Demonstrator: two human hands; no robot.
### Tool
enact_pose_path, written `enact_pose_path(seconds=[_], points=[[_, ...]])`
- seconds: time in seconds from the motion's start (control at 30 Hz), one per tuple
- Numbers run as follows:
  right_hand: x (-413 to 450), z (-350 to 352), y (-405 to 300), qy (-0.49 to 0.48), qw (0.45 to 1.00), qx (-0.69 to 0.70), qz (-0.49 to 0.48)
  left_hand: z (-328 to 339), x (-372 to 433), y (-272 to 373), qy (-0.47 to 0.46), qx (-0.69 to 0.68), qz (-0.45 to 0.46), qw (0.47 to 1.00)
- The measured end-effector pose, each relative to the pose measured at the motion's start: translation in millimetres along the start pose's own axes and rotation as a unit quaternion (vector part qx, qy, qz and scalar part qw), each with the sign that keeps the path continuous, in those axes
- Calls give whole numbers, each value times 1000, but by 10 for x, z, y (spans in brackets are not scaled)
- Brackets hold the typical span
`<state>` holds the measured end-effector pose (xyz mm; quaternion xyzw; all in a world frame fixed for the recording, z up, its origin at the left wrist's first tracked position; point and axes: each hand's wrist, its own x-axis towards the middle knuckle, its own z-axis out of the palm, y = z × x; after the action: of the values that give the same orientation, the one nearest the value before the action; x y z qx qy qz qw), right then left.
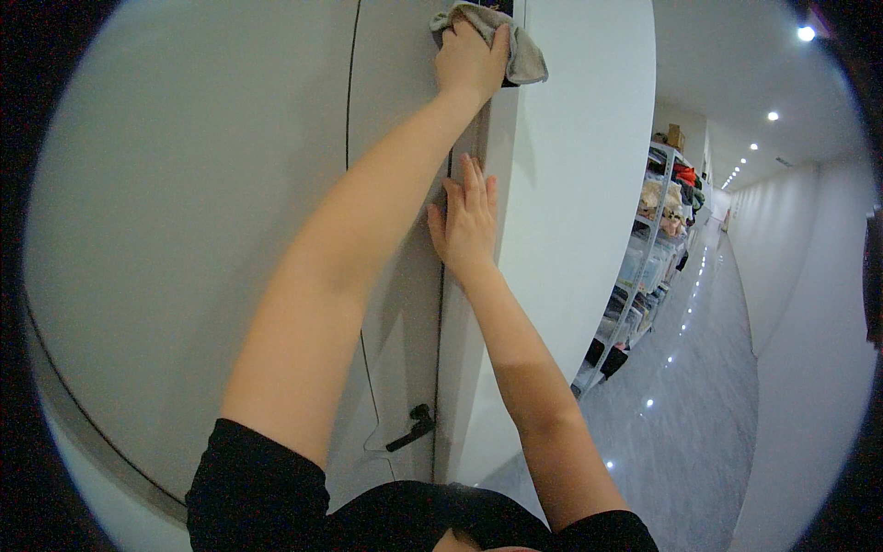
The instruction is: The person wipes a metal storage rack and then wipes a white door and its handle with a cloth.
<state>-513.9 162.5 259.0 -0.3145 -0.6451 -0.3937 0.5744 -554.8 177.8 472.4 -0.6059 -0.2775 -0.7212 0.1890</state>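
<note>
My left hand [472, 62] is raised high and presses a grey cloth [528, 58] against a dark panel at the top of the view; the cloth covers most of that panel. Lower down, my right hand [469, 221] lies with fingers apart on the edge of the door frame [508, 138], holding nothing. Both arms reach up in front of a grey door [172, 172]. A black door handle [412, 431] sits low on the door, beneath my hands.
A thin cable [373, 393] hangs on the door near the handle. To the right of the white wall [572, 152], a metal shelving rack [641, 262] holds clothes and folded goods along a corridor with a shiny grey floor [703, 386].
</note>
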Motion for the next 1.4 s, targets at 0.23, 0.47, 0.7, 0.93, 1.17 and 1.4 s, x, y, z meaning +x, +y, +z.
enact_pose_path(seconds=[0.23,0.47,0.7,0.93,1.17,1.4], points=[[-135,-57,-35,-37,999,4,21,-73,-301,-37,-15,6,-5,1000],[-182,-85,-71,-55,998,3,25,-184,-461,-122,-75,69,35,994],[-131,-172,39,-65,992,73,78,-506,-598,-100,-183,59,37,981],[34,-232,-115,160,855,419,260,-565,-954,-157,-305,-41,-108,945],[353,-444,-329,171,781,494,342,-627,-1104,-137,-395,-182,-162,886],[1134,-621,513,295,773,462,319,-889,-1008,-73,-267,-268,-156,913]])
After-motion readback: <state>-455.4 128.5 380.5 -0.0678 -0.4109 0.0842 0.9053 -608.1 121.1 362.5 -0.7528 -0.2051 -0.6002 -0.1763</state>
